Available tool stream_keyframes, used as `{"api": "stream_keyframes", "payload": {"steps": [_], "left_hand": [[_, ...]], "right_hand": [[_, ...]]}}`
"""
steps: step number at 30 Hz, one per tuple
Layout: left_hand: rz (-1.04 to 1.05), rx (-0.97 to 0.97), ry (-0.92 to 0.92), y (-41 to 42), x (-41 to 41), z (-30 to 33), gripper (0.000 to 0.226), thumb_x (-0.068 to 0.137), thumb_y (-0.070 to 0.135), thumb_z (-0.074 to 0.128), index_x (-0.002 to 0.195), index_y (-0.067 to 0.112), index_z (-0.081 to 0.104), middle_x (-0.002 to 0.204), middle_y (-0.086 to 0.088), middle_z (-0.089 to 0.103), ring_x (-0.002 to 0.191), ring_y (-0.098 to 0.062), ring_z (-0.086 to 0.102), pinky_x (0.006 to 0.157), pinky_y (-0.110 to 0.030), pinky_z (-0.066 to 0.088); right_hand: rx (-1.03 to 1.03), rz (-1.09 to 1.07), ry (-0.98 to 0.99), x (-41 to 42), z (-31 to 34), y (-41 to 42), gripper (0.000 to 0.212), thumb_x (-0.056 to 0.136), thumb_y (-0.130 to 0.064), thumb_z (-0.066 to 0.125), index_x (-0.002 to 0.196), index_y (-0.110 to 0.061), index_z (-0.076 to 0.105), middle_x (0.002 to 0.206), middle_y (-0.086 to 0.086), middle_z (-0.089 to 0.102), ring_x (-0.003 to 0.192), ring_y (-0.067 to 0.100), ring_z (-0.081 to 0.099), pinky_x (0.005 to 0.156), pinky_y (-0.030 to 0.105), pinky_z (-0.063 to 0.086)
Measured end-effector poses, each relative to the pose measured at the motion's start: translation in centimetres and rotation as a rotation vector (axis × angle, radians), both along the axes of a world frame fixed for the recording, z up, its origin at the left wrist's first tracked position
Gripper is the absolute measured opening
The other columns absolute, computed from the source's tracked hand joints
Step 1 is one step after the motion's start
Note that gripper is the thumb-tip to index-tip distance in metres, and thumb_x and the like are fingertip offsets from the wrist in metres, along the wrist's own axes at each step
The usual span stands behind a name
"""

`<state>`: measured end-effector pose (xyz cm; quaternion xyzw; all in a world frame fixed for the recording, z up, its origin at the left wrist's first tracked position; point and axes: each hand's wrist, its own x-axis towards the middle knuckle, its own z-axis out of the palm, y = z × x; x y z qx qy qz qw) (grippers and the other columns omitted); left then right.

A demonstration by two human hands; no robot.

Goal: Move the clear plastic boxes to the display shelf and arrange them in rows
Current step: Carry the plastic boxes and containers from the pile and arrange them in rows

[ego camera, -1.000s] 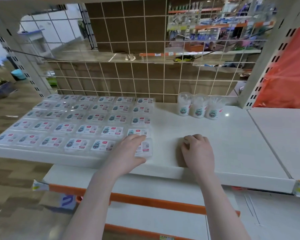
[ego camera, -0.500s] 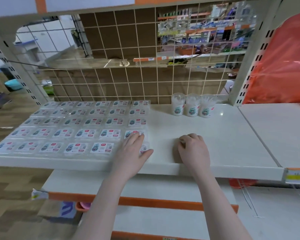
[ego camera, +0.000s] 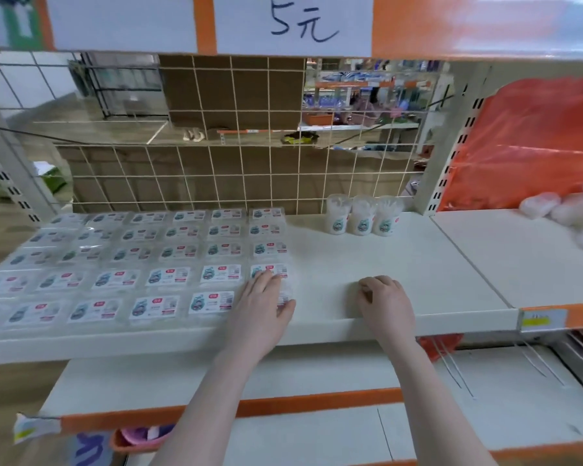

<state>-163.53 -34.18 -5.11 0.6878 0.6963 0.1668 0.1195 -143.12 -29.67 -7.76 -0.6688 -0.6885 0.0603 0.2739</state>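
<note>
Several clear plastic boxes [ego camera: 169,275] with blue and red labels lie flat in neat rows across the left half of the white display shelf [ego camera: 418,264]. My left hand [ego camera: 261,306] lies flat, fingers straight, on the box [ego camera: 285,297] at the right end of the front row, covering most of it. My right hand [ego camera: 386,302] rests on the bare shelf near its front edge, fingers curled under, holding nothing.
Three round tubs of cotton swabs [ego camera: 362,216] stand at the back right of the shelf before a wire grid [ego camera: 236,156]. White packets [ego camera: 566,213] and orange plastic sit on the neighbouring shelf. A price sign reading 5 [ego camera: 293,21] hangs overhead; a lower shelf [ego camera: 317,375] juts out below.
My view has tilted upward, bringing the price sign into sight. My left hand has flattened on the front-row end box and slid it slightly back. The right hand has stayed put.
</note>
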Motion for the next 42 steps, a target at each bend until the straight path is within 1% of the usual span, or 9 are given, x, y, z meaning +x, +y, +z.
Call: {"api": "stream_keyframes", "payload": {"steps": [7, 11, 16, 19, 22, 27, 30, 35, 42], "left_hand": [[-0.045, 0.01, -0.034, -0.3, -0.7, -0.1, 0.055, 0.098, 0.043, 0.035, 0.148, 0.022, 0.024, 0.157, 0.004, 0.015, 0.145, -0.015, 0.009, 0.117, -0.032, 0.011], [-0.102, 0.031, -0.031, -0.1, 0.5, 0.1, 0.057, 0.098, 0.044, 0.037, 0.148, 0.02, 0.025, 0.157, 0.003, 0.018, 0.145, -0.015, 0.012, 0.117, -0.032, 0.013], [-0.192, 0.003, -0.028, 0.0, 3.2, 0.9, 0.059, 0.098, 0.047, 0.034, 0.149, 0.021, 0.02, 0.158, 0.002, 0.013, 0.146, -0.017, 0.005, 0.117, -0.033, 0.009], [-0.23, 0.052, 0.001, 0.0, 5.8, 1.8, 0.058, 0.098, 0.046, 0.035, 0.148, 0.02, 0.024, 0.155, 0.001, 0.021, 0.143, -0.018, 0.015, 0.115, -0.032, 0.016], [-0.265, 0.095, 0.018, 0.3, 9.5, 2.6, 0.054, 0.097, 0.042, 0.039, 0.146, 0.02, 0.029, 0.149, 0.002, 0.032, 0.137, -0.018, 0.026, 0.109, -0.03, 0.027], [-0.312, 0.187, 0.048, 1.1, 18.6, 3.4, 0.049, 0.094, 0.034, 0.049, 0.138, 0.016, 0.042, 0.138, -0.003, 0.044, 0.127, -0.024, 0.036, 0.104, -0.031, 0.03], [-0.34, 0.221, 0.061, 1.3, 25.4, 3.7, 0.05, 0.093, 0.033, 0.051, 0.139, 0.014, 0.041, 0.14, -0.005, 0.041, 0.13, -0.025, 0.033, 0.106, -0.032, 0.029], [-0.337, 0.199, 0.04, 2.2, 35.4, 3.7, 0.054, 0.092, 0.035, 0.053, 0.14, 0.016, 0.04, 0.144, -0.005, 0.038, 0.133, -0.024, 0.029, 0.106, -0.032, 0.027], [-0.293, 0.175, 0.059, 4.8, 42.8, 3.4, 0.054, 0.092, 0.034, 0.053, 0.141, 0.014, 0.041, 0.144, -0.007, 0.038, 0.134, -0.024, 0.029, 0.108, -0.033, 0.025]], "right_hand": [[0.169, -0.186, 0.012, 0.7, -0.5, -4.6, 0.008, 0.084, -0.008, 0.061, 0.08, -0.002, 0.066, 0.087, 0.012, 0.064, 0.087, 0.034, 0.055, 0.067, 0.035, 0.045], [0.222, -0.282, -0.083, 2.3, -0.5, -6.4, 0.026, 0.08, -0.014, 0.055, 0.094, 0.001, 0.07, 0.092, 0.017, 0.067, 0.087, 0.037, 0.062, 0.074, 0.041, 0.052], [0.248, -0.359, -0.12, 4.8, 0.3, -7.9, 0.024, 0.076, -0.007, 0.074, 0.099, -0.001, 0.069, 0.091, 0.015, 0.067, 0.083, 0.036, 0.062, 0.072, 0.04, 0.052], [0.267, -0.393, -0.122, 7.1, 0.7, -8.8, 0.026, 0.078, -0.007, 0.072, 0.103, -0.001, 0.067, 0.093, 0.015, 0.067, 0.086, 0.036, 0.061, 0.073, 0.041, 0.051], [0.203, -0.452, -0.071, 10.7, 0.9, -9.7, 0.028, 0.084, -0.011, 0.066, 0.11, -0.003, 0.065, 0.104, 0.014, 0.064, 0.098, 0.035, 0.057, 0.078, 0.042, 0.048], [0.224, -0.514, -0.075, 19.4, 1.0, -11.1, 0.019, 0.078, -0.009, 0.069, 0.097, -0.004, 0.068, 0.093, 0.014, 0.065, 0.086, 0.035, 0.06, 0.069, 0.039, 0.05], [0.225, -0.519, -0.124, 25.6, 1.3, -11.4, 0.025, 0.072, -0.009, 0.075, 0.096, -0.003, 0.068, 0.09, 0.014, 0.066, 0.083, 0.034, 0.062, 0.066, 0.038, 0.052], [0.255, -0.474, -0.176, 35.2, 1.9, -10.8, 0.02, 0.071, -0.007, 0.075, 0.089, -0.002, 0.067, 0.082, 0.013, 0.064, 0.075, 0.034, 0.062, 0.063, 0.04, 0.053], [0.301, -0.427, -0.127, 43.0, 2.5, -6.8, 0.022, 0.072, -0.007, 0.071, 0.093, -0.002, 0.067, 0.082, 0.015, 0.064, 0.073, 0.037, 0.06, 0.063, 0.041, 0.052]]}}
